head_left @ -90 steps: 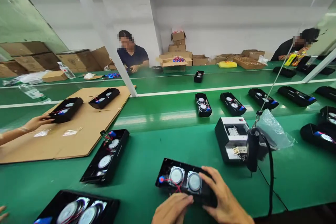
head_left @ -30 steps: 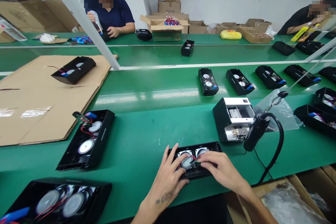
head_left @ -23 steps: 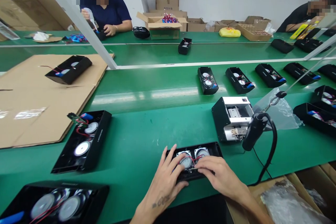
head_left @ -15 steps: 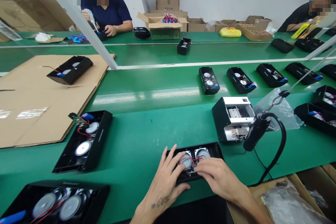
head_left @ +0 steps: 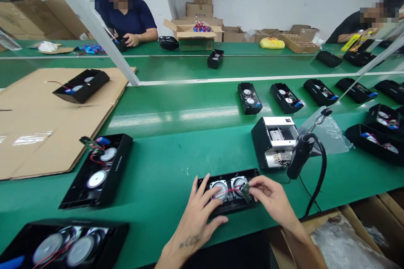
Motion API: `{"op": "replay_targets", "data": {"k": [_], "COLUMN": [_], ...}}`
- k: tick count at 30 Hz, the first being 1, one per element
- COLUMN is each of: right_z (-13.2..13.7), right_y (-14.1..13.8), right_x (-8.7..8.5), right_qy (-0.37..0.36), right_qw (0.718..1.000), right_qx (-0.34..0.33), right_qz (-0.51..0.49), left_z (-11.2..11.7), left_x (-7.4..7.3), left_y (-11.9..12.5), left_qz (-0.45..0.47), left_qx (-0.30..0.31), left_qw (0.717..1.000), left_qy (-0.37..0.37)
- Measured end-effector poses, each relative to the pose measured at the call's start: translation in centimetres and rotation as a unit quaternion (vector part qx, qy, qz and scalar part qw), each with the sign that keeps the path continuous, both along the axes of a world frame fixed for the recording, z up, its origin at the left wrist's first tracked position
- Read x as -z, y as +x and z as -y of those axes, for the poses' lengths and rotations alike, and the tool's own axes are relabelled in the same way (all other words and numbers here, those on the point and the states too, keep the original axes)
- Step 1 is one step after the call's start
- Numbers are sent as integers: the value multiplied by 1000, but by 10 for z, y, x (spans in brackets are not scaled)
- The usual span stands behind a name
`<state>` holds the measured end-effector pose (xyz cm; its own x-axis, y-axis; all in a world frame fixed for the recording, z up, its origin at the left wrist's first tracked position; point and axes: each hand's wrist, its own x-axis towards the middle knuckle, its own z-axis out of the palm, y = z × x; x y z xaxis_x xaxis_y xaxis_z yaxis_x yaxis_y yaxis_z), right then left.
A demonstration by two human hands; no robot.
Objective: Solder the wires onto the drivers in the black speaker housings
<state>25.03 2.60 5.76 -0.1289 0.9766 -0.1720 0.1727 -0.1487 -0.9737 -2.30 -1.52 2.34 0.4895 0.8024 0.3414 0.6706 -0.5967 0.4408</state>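
Note:
In front of me on the green bench lies a black speaker housing [head_left: 225,211] with two round speakers [head_left: 238,185] and red wires inside. My left hand [head_left: 202,208] rests over its left end, fingers spread across the rim and the left speaker. Between the thumb and fingers of my right hand [head_left: 268,195] is a small green circuit board [head_left: 245,192], held tilted above the housing's right side. Part of the housing is hidden beneath my left hand.
A black and silver machine [head_left: 274,143] stands behind the housing, beside a hanging black electric screwdriver [head_left: 298,157]. More open housings [head_left: 118,172] lie at left and along the far belt. Cardboard [head_left: 41,113] covers the left. Two co-workers sit opposite; boxes with plastic bags [head_left: 344,243] stand lower right.
My right hand has moved a little right and up from the housing's middle, and the circuit board now shows in its fingers. My left hand stays spread on the housing.

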Motion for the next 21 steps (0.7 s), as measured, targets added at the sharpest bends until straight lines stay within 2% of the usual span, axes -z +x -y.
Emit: {"op": "replay_targets", "data": {"k": [1,5,6,7,8,9,11,12,13,14,18,19,21], "right_z": [-2,-5,-4,-3,-3,-4,-10,-16,-23,-31,-57,-60,-57], "right_y": [-7,-22,-20,-15,-7,3,26,38,50,60,84,85,84], "right_x": [-2,-16,-18,-18,-17,-15,-8,-4,-2,0,-2,-4,-7], "right_qy": [11,104,129,158,196,242,324,347,347,324,140,116,113], "right_qw": [1000,988,987,985,978,956,878,843,826,831,904,911,912], "right_qx": [-3,-107,-95,-45,40,145,329,381,402,397,313,312,341], "right_qz": [-1,25,37,49,63,81,127,156,188,218,254,245,199], "left_z": [-2,-18,-23,-28,-32,-37,-44,-46,-48,-48,-45,-43,-39], "left_x": [-1,-9,-10,-11,-11,-12,-13,-14,-17,-21,-38,-41,-43], "left_y": [3,21,24,25,26,25,20,18,15,13,13,15,20], "left_qz": [11,94,116,137,157,176,203,207,200,182,91,78,66], "left_qx": [-8,-14,-13,-20,-36,-59,-99,-104,-90,-61,82,104,128], "left_qw": [1000,995,993,990,987,983,974,973,976,981,985,980,969], "left_qy": [2,5,2,-1,-5,-7,-7,-10,-18,-31,-123,-151,-200]}}
